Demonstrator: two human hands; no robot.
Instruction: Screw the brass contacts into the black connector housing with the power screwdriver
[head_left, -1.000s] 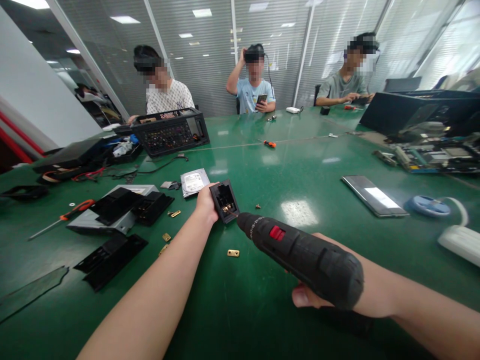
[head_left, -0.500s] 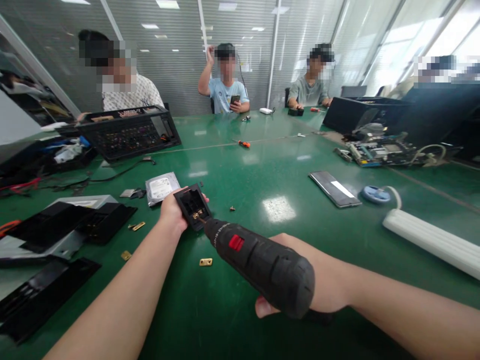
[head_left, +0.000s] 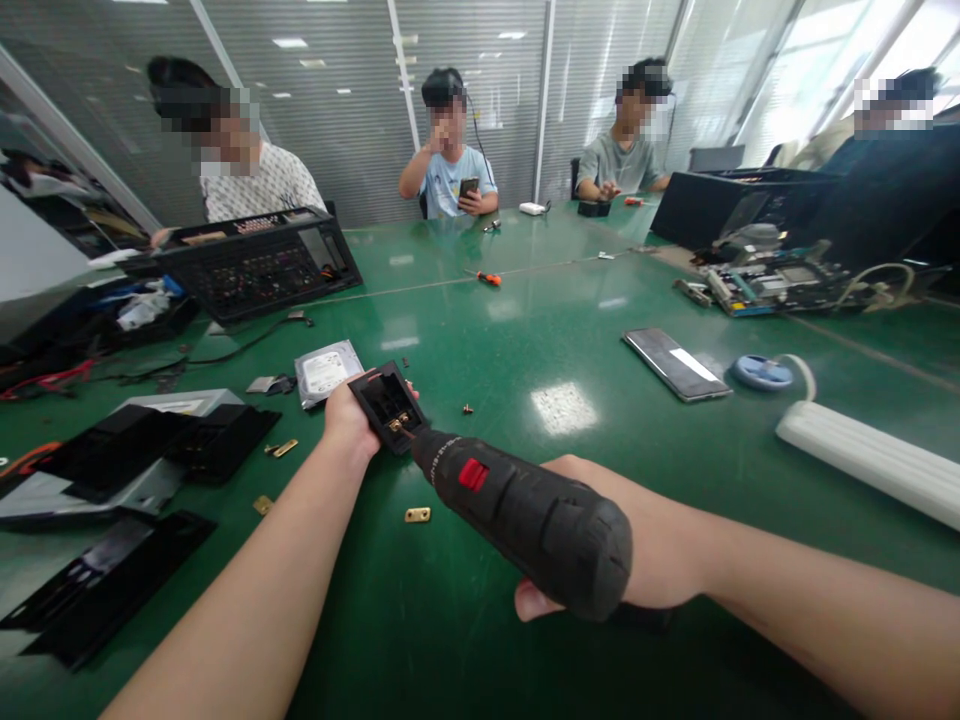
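The left hand (head_left: 349,425) has its grip closed around a small black box (head_left: 381,396), with its open side turned up toward the drill (head_left: 525,515). The box is tilted, near the middle of the green worktop (head_left: 480,340); whether its underside touches the worktop is hard to tell. Inside, toward its near end, sit small brass-coloured pieces.

The right hand (head_left: 649,540) grips the drill, its handle mostly hidden beneath the body. A red switch (head_left: 472,475) shows on top, and the thin bit points into the box at the brass pieces; I cannot tell whether the tip touches them.

A hard drive (head_left: 326,370) lies just beyond the left hand. A loose brass plate (head_left: 418,515) with two holes lies on the near side of the box, and a small screw (head_left: 468,408) lies to its right. Another brass strip (head_left: 286,448) lies left of the forearm, near a silver box (head_left: 142,495) with black parts on it.

To the right are a phone (head_left: 675,365) and a white power strip (head_left: 870,455). Farther off lie an orange-handled screwdriver (head_left: 489,279) and a circuit board (head_left: 795,280). Several people sit around the worktop.
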